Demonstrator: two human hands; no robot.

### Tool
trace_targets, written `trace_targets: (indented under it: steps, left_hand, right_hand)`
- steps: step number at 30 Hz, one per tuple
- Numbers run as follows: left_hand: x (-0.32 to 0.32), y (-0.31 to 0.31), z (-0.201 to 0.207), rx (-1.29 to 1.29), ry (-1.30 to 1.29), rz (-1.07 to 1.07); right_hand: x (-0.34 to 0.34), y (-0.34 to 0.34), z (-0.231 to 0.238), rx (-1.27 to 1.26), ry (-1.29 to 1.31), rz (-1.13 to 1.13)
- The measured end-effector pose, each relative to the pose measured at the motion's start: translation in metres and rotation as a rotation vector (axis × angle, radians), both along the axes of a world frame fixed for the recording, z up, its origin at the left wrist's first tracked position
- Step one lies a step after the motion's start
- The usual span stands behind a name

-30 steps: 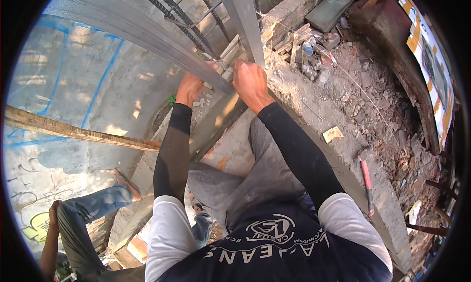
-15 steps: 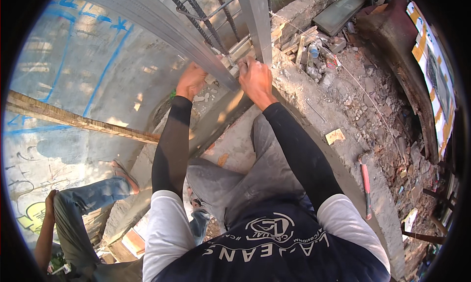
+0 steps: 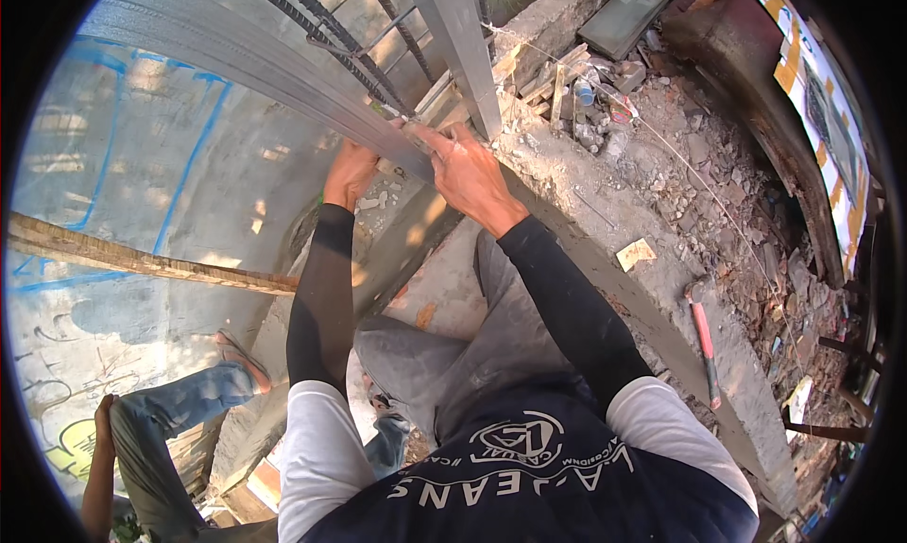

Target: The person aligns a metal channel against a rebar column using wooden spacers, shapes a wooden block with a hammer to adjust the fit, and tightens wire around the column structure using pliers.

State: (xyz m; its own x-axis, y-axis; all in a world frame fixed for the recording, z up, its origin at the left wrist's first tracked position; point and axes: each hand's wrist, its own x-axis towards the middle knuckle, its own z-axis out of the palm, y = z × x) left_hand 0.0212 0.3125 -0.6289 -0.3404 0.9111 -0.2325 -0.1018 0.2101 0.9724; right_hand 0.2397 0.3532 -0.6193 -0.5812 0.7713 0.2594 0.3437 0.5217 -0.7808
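A long grey metal channel (image 3: 274, 78) slants from the upper left down to a concrete ledge. My left hand (image 3: 350, 173) is closed at the channel's left edge near its lower end, its fingertips hidden behind the metal. On the opposite edge my right hand (image 3: 470, 181) grips the channel, with its index finger reaching over toward the rebar. Just behind the hands rise ribbed steel rebars (image 3: 331, 34). A second grey metal post (image 3: 457, 53) stands to the right of the channel, apart from my right hand.
A red-handled hammer (image 3: 703, 343) lies on the concrete ledge (image 3: 652, 302) at right. Rubble (image 3: 704, 179) and a taut string are beyond it. A wooden pole (image 3: 151, 258) leans at left by a painted wall. Another person's bent leg (image 3: 194, 398) shows at lower left.
My right hand has come away from beside the second post and back toward me, onto the channel's edge. The left hand stays at the channel. The whole view has shifted slightly.
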Motion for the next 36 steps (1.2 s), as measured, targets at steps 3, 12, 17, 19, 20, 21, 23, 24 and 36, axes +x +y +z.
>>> trace_targets:
  steps: [3,12,17,19,20,21,23,24,36]
  left_hand:
    - [0.0,0.003,-0.004,0.003,-0.01,0.005]
    - [-0.007,0.002,-0.001,-0.121,-0.153,-0.005]
    - [-0.001,0.004,0.0,-0.129,-0.256,0.047]
    - [-0.003,0.003,-0.004,-0.107,-0.28,0.052]
    - [-0.006,0.002,-0.006,-0.085,-0.301,0.056]
    - [-0.011,0.0,-0.008,-0.084,-0.299,0.063]
    - [-0.018,-0.001,-0.014,-0.086,-0.392,0.045]
    - [-0.02,0.002,-0.017,-0.085,-0.391,0.047]
    - [-0.023,0.002,-0.024,-0.197,-0.201,0.035]
  right_hand:
    - [0.005,0.003,-0.006,0.074,0.027,-0.016]
    - [0.008,0.008,-0.016,-0.387,0.239,-0.252]
    - [0.0,0.018,-0.024,-0.335,0.216,-0.242]
    - [0.001,0.02,-0.022,-0.384,0.217,-0.193]
    - [0.002,0.019,-0.019,-0.386,0.218,-0.187]
    - [0.003,0.02,-0.016,-0.441,0.168,-0.189]
    - [0.003,0.02,-0.015,-0.493,0.118,-0.194]
    - [0.0,0.02,-0.018,-0.386,0.091,-0.196]
    - [-0.012,0.019,-0.013,-0.134,-0.034,-0.198]
